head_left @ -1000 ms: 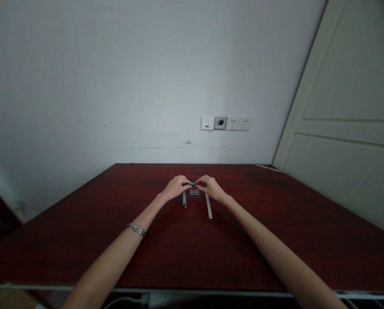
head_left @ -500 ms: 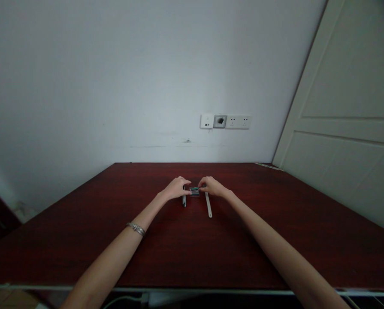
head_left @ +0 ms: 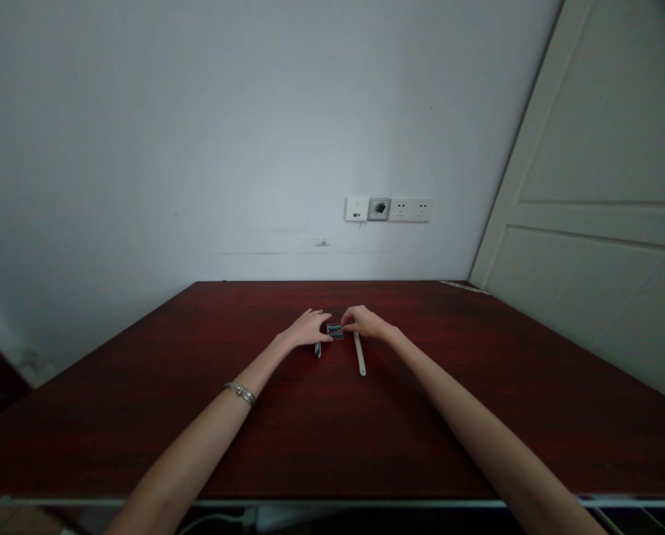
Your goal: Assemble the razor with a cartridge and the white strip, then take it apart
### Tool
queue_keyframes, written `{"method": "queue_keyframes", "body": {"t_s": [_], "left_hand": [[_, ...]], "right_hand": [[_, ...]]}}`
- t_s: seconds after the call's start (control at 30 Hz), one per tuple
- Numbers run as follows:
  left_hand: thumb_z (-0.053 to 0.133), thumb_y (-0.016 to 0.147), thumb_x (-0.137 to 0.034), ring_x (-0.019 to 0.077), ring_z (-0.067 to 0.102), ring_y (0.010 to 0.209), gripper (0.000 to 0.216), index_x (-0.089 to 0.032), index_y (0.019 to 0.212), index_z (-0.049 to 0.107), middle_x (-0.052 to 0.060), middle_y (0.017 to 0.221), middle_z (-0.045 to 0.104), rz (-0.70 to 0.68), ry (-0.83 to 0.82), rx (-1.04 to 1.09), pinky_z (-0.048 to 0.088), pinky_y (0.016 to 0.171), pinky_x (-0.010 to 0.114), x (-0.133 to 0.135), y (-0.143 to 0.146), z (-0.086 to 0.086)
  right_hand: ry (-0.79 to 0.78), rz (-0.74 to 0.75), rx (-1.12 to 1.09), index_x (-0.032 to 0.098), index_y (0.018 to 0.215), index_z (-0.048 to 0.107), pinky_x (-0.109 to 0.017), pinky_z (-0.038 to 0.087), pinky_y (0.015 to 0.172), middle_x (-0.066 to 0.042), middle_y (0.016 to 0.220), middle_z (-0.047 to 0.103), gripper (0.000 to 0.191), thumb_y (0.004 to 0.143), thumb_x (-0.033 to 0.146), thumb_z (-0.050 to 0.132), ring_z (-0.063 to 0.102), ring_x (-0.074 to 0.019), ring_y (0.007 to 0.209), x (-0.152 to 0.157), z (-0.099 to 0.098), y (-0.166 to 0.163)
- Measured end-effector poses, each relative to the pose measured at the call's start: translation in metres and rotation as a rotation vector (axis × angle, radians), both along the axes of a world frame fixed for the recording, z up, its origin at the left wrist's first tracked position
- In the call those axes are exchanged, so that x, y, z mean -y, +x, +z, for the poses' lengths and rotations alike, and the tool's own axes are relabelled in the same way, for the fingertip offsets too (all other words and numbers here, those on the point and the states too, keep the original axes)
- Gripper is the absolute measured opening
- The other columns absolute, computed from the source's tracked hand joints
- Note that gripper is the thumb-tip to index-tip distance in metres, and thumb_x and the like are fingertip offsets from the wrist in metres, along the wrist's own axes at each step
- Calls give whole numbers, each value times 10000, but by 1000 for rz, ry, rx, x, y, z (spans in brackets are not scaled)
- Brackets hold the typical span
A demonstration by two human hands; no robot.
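Between my hands lies a small clear box [head_left: 335,334] with dark, thin pieces in it, too small to name. My left hand [head_left: 305,328] is at its left side, fingers and thumb spread apart, the thumb close to the near corner. Whether it touches the box I cannot tell. Under that hand a thin black-and-white tool [head_left: 317,349] shows only its near end. My right hand [head_left: 362,322] has its fingertips pinched together at the box's right edge; what is between them is hidden. A flat pale strip [head_left: 360,355] with a hole at its near end sticks out below the right hand.
The dark red tabletop [head_left: 332,431] reaches back to a white wall [head_left: 254,148] with a row of sockets [head_left: 388,209]. A flat strip [head_left: 463,287] lies at the far right corner. A pale panelled door [head_left: 594,223] stands along the right side.
My left hand has moved slightly nearer to me and covers more of the black-and-white tool. The right fingertips have shifted a little at the box's right edge. The view has moved slightly.
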State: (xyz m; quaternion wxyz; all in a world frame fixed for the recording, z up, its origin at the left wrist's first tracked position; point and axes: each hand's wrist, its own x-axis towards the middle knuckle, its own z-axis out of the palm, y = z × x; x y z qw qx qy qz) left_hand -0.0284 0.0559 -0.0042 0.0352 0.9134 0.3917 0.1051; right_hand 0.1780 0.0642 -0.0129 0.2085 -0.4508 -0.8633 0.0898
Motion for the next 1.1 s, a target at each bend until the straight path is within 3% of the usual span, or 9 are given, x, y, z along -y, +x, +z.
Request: {"method": "queue_keyframes", "body": {"t_s": [0.33, 0.8, 0.93, 1.1], "left_hand": [[592, 723, -433, 240, 346, 1262, 628, -146, 1255, 421, 134, 1243, 527, -19, -38, 44, 97, 1053, 475, -5, 1, -4], [612, 709, -427, 239, 322, 1279, 636, -156, 1256, 435, 129, 1289, 485, -10, -58, 62, 79, 1066, 457, -3, 0, -2], [623, 698, -422, 241, 294, 1294, 582, -151, 1200, 508, 129, 1315, 457, -72, -19, 94, 145, 1066, 424, -2, -5, 10], [519, 794, -394, 200, 461, 1175, 400, -148, 1100, 596, 113, 1213, 555, 25, 156, 410, 321, 993, 328, -1, -23, 40]], "right_hand": [[-34, 23, -40, 197, 794, 720, -228, 439, 717, -25, 803, 690, 138, 682, 192, 639, 611, -159, 742, 0, -2, -3], [13, 30, -53, 172, 813, 716, -220, 422, 759, -42, 832, 682, 141, 724, 191, 608, 603, -156, 802, 3, 4, -1], [31, -41, -52, 177, 830, 711, -216, 423, 745, -44, 857, 683, 152, 731, 227, 606, 607, -154, 812, 7, 10, 0], [-3, -260, -10, 203, 821, 701, -204, 419, 653, -41, 801, 690, 202, 754, 355, 584, 625, -154, 755, 24, 26, -23]]}}
